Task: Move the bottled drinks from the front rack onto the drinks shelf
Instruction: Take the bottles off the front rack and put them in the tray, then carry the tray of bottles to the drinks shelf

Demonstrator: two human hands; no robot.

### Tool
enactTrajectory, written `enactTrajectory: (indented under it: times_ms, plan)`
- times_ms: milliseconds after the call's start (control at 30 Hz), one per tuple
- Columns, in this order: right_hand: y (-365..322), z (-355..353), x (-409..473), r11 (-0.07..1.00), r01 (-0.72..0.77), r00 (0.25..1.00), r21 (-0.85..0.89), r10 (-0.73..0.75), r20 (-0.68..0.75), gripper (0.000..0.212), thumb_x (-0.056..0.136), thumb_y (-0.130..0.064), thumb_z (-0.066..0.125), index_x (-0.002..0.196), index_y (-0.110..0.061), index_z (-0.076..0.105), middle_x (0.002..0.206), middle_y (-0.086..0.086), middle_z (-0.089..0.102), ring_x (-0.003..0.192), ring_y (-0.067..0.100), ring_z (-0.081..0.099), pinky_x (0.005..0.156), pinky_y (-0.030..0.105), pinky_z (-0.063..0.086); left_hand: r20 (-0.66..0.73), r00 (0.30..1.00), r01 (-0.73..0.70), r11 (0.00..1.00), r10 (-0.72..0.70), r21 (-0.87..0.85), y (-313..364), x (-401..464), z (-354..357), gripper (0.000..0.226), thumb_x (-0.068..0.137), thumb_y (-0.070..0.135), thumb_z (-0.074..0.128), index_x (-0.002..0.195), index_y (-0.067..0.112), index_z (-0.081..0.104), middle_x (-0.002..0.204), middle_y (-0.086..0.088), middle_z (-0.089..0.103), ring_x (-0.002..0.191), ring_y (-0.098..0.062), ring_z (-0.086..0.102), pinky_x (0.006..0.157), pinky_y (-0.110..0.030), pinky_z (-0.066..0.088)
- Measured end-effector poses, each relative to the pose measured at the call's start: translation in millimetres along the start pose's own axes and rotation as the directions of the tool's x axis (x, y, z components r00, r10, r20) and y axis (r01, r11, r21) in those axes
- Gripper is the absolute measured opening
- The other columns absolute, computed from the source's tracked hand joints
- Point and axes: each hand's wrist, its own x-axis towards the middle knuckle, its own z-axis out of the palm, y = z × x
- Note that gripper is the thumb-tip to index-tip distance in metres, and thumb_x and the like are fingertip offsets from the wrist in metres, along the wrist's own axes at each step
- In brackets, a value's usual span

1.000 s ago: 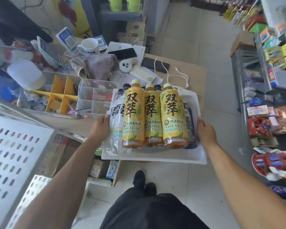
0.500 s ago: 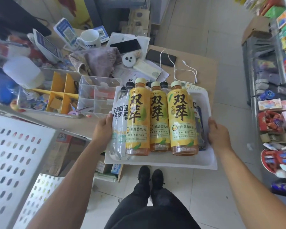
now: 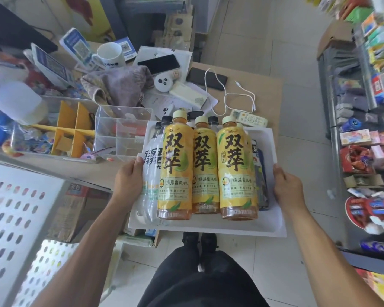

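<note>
— Between the two hands, from the head view, what sits there?

— A white tray point(image 3: 208, 227) carrying the bottles point(image 3: 202, 165), held out over the floor just past the counter point(image 3: 264, 89) edge. Three yellow tea bottles stand upright in front, darker-capped ones behind, a clear one at the left edge.

— And the fingers?

— Left hand point(image 3: 128, 180) grips the tray's left rim, thumb over the top, just beside the clear bottle point(image 3: 150, 173). Right hand point(image 3: 286, 187) grips the right rim the same way; the fingers underneath are hidden. Neither holds a bottle itself.

— Which way do the bottles lie from the hands?

— Inboard of both, long axes vertical, caps away from the body. The tray's long side runs left to right, so both hands are about equally near; the clear bottle is nearest the left, a dark pack point(image 3: 261, 187) nearest the right.

— So the coming move?

— I'd judge it's carrying the tray level toward the drinks shelf, which I can't pick out for certain; goods racks point(image 3: 364, 138) line the right side
</note>
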Motion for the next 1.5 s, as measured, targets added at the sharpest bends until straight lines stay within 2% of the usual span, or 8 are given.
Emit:
enactTrajectory:
  times_ms: [133,267,667,767,967,1167,1300,1500]
  plan:
    - [5.6,-8.2,-5.8,1.0,0.0,1.0,0.006,0.001,-0.014,0.05,0.105,-0.032,0.042,0.059,-0.013,0.044,0.058,0.004,0.044,0.052,0.015,0.04,0.037,0.011,0.031,-0.004,1.0,-0.003,1.0,0.003,0.03,5.7,-8.1,3.8,0.058,0.104,0.042,0.037,0.08,-0.008,0.051,0.067,-0.01,0.049,0.062,-0.019,0.043,0.06,-0.033,0.032]
    - [12.4,-15.6,-8.7,1.0,-0.008,0.999,0.009,0.008,-0.038,0.052,0.104,-0.034,0.044,0.055,-0.016,0.04,0.055,0.0,0.04,0.053,0.015,0.036,0.051,0.028,0.032,0.019,1.0,-0.025,0.999,0.025,0.024,11.4,-15.0,8.6,0.059,0.104,0.042,0.037,0.081,-0.01,0.05,0.066,-0.009,0.047,0.06,-0.018,0.04,0.059,-0.032,0.031]
    - [34.2,-75.1,-13.9,0.997,-0.073,0.988,0.008,0.073,-0.133,0.055,0.104,-0.041,0.038,0.07,-0.001,0.053,0.064,0.008,0.048,0.066,0.023,0.045,0.058,0.026,0.035,0.115,0.988,-0.113,0.993,0.108,0.038,60.5,-16.4,47.6,0.057,0.103,0.045,0.04,0.082,-0.005,0.057,0.059,-0.009,0.051,0.052,-0.017,0.045,0.053,-0.031,0.034]
    - [36.3,-101.8,-3.8,0.997,-0.078,0.985,-0.009,0.075,-0.157,0.055,0.104,-0.039,0.038,0.081,0.007,0.058,0.07,0.011,0.048,0.081,0.022,0.046,0.068,0.034,0.042,0.161,0.979,-0.121,0.992,0.122,-0.017,79.6,-16.0,70.0,0.06,0.1,0.052,0.041,0.087,-0.003,0.06,0.067,-0.022,0.057,0.057,-0.022,0.052,0.058,-0.037,0.044]
    - [50.3,-172.5,45.4,0.997,-0.08,0.978,0.007,0.08,-0.191,0.052,0.104,-0.039,0.041,0.071,-0.001,0.055,0.064,0.006,0.046,0.076,0.024,0.047,0.06,0.036,0.028,0.17,0.975,-0.142,0.99,0.144,-0.025,140.7,-26.2,144.4,0.06,0.101,0.047,0.042,0.088,-0.01,0.057,0.069,-0.013,0.053,0.058,-0.019,0.046,0.056,-0.033,0.038]
    - [48.5,-270.9,112.8,0.999,-0.036,0.972,-0.041,0.025,-0.232,0.059,0.105,-0.039,0.038,0.12,0.014,0.059,0.122,0.032,0.057,0.117,0.042,0.053,0.092,0.04,0.04,0.145,0.978,-0.142,0.988,0.149,-0.06,213.6,-31.4,242.2,0.051,0.102,0.042,0.044,0.085,-0.001,0.064,0.075,-0.014,0.067,0.066,-0.021,0.06,0.062,-0.035,0.048]
    - [56.3,-332.8,166.2,0.998,0.007,0.966,-0.06,-0.022,-0.258,0.062,0.103,-0.044,0.041,0.11,0.014,0.063,0.103,0.03,0.061,0.101,0.037,0.058,0.078,0.036,0.034,0.157,0.974,-0.158,0.986,0.164,-0.046,271.4,-31.9,303.8,0.052,0.101,0.047,0.043,0.087,0.004,0.069,0.08,-0.01,0.071,0.068,-0.019,0.063,0.066,-0.033,0.05]
    - [51.1,-405.4,229.2,0.991,-0.054,0.964,-0.125,0.019,-0.267,0.058,0.106,-0.037,0.034,0.121,0.012,0.061,0.123,0.035,0.056,0.116,0.042,0.052,0.084,0.036,0.035,0.17,0.967,-0.187,0.981,0.192,-0.044,341.0,-15.5,381.2,0.053,0.102,0.045,0.044,0.092,-0.001,0.068,0.082,-0.015,0.07,0.065,-0.016,0.059,0.058,-0.027,0.045]
